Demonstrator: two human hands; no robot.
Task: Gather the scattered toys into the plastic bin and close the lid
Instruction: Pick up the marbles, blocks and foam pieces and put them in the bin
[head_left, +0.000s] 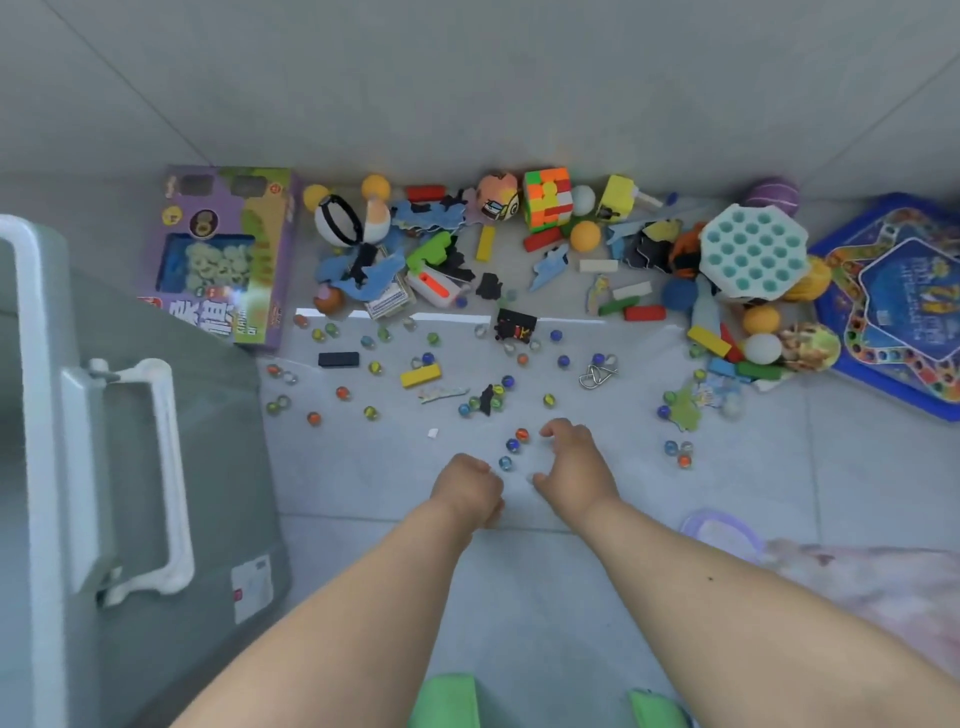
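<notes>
Several glass marbles (513, 446) lie scattered on the tiled floor among blocks, balls and puzzle pieces. My left hand (470, 488) is curled into a fist just left of three marbles; what it holds is hidden. My right hand (569, 460) hovers just right of them, fingers and thumb curved and spread around the spot, holding nothing I can see. The grey plastic bin (156, 467) with a white latch handle (156, 467) stands at the left.
Against the wall lie a purple game box (223, 249), a colour cube (547, 198), a teal hole-patterned toy (753, 252) and a blue game board (898, 301). A metal wire puzzle (596, 373) and a yellow block (421, 375) sit mid-floor. A small purple-rimmed container (722, 532) is by my right arm.
</notes>
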